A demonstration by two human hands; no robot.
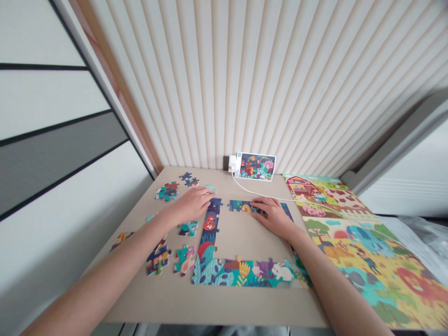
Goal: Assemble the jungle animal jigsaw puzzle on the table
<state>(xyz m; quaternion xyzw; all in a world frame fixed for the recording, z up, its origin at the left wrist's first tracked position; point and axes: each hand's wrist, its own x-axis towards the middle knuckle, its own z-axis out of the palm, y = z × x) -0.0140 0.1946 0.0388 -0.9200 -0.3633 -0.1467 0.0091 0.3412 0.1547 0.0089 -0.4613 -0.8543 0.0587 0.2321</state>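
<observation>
A partly joined jigsaw border (245, 275) lies on the table, with animals and plants printed on dark blue and teal. Its left column (210, 221) runs up to my left hand (194, 203), whose outstretched fingertips rest at the column's upper end. Just beyond those fingers, a light teal piece (210, 187) shows in part. My right hand (271, 215) lies with fingers spread over the top strip (238, 206), covering part of it. A small gap separates this strip from the left column. My right forearm hides most of the border's right side.
Loose jigsaw pieces (159, 260) are scattered left of the border, with more (168, 191) at the back. A picture card (257, 166) leans against the pleated wall beside a white charger (232, 163). Its cable (266, 193) crosses right over finished farm (325, 198) and safari puzzles (371, 261).
</observation>
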